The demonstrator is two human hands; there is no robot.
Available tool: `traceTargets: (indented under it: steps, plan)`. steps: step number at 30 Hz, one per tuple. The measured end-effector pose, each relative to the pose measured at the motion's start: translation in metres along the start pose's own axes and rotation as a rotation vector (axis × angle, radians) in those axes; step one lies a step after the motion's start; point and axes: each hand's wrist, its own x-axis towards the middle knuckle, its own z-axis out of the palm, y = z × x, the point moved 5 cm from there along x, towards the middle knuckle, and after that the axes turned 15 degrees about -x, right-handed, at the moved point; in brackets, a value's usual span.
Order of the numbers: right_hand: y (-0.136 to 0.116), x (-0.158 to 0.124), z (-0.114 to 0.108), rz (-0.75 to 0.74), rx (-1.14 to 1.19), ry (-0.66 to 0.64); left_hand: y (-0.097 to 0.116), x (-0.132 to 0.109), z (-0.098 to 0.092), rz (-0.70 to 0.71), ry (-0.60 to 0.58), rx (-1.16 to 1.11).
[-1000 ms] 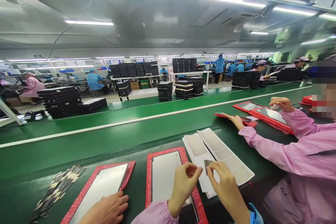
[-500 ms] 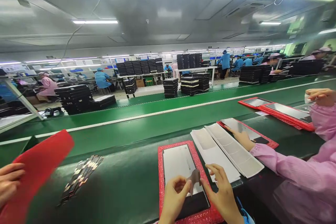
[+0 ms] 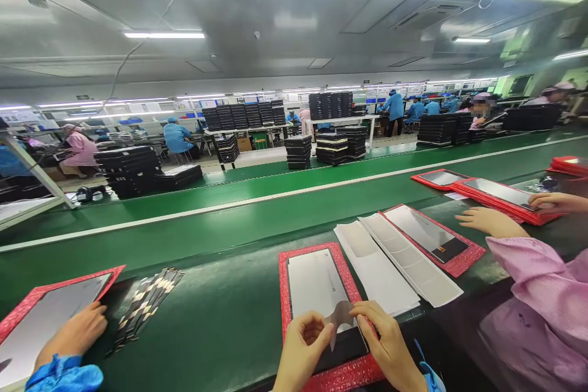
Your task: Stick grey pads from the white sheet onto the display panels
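Note:
Between my two hands is a small, curved piece of grey translucent film (image 3: 340,317). My left hand (image 3: 304,343) pinches its left end between thumb and finger. At its right edge, the thumb and fingertips of my right hand (image 3: 384,338) are closed on it. Under the film lies a flat display panel (image 3: 312,278) with a silvery face and a dark lower strip, on a red bubble-wrap sheet (image 3: 342,373). My hands cover part of the panel's lower end.
Right of the panel lie white sheets (image 3: 383,285) and a strip of film labels (image 3: 411,260), then another panel (image 3: 420,229). Co-workers' hands (image 3: 493,222) (image 3: 76,334) are at both sides. A fanned pile of black strips (image 3: 144,306) lies left. Behind runs a green conveyor belt (image 3: 220,217).
My right hand's fingers have closed onto the film's right edge. The left co-worker's raised red sheet is down, with a panel showing on it. The right co-worker's hand has left the nearby panel.

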Motion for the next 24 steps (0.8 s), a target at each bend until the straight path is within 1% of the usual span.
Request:
traceTargets:
  steps: [4, 8, 11, 13, 16, 19, 24]
  plan:
    - [0.015, -0.003, 0.001, 0.126, -0.006, 0.024, -0.005, -0.005, -0.007, 0.042, 0.01, 0.086]
    - [0.032, -0.013, 0.01, 0.237, 0.115, -0.053, -0.013, -0.01, -0.014, 0.053, 0.036, 0.274]
    - [0.038, -0.02, 0.013, 0.298, 0.219, -0.099, -0.015, -0.012, -0.017, 0.064, 0.057, 0.432]
    - [0.04, -0.022, 0.013, 0.327, 0.248, -0.108, -0.016, -0.013, -0.018, 0.046, 0.052, 0.491]
    - [0.042, -0.022, 0.015, 0.326, 0.252, -0.146, -0.016, -0.013, -0.017, 0.021, 0.027, 0.558]
    - [0.045, -0.021, 0.02, 0.307, 0.245, -0.202, -0.017, -0.011, -0.017, 0.017, 0.027, 0.613]
    - [0.05, -0.023, 0.026, 0.271, 0.222, -0.232, -0.024, -0.008, -0.019, -0.001, 0.032, 0.659]
